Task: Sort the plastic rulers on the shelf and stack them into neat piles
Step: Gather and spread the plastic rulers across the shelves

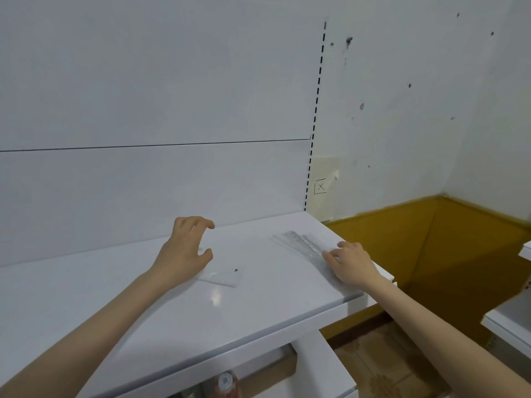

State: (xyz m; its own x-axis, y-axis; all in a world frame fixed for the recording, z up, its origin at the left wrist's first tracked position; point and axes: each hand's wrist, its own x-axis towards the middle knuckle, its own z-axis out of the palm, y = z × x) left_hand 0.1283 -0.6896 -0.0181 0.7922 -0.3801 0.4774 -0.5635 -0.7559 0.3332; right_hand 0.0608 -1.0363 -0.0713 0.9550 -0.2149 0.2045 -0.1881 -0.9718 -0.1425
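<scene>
A white shelf (143, 305) runs across the lower part of the head view. A pile of clear plastic rulers (301, 244) lies near its right end, slanting from back left to front right. My right hand (349, 262) rests flat on the near end of that pile, fingers pressing down on it. A short clear ruler (222, 277) with a small dark hole lies alone near the middle of the shelf. My left hand (186, 251) hovers over its far end, fingers spread and curled, holding nothing.
The white back panel (143, 182) rises behind the shelf, with a slotted upright (314, 116) at its right edge. Past the shelf's right end are a marked white wall, an ochre skirting (431, 248) and tiled floor. A bottle (227, 383) stands on a lower shelf.
</scene>
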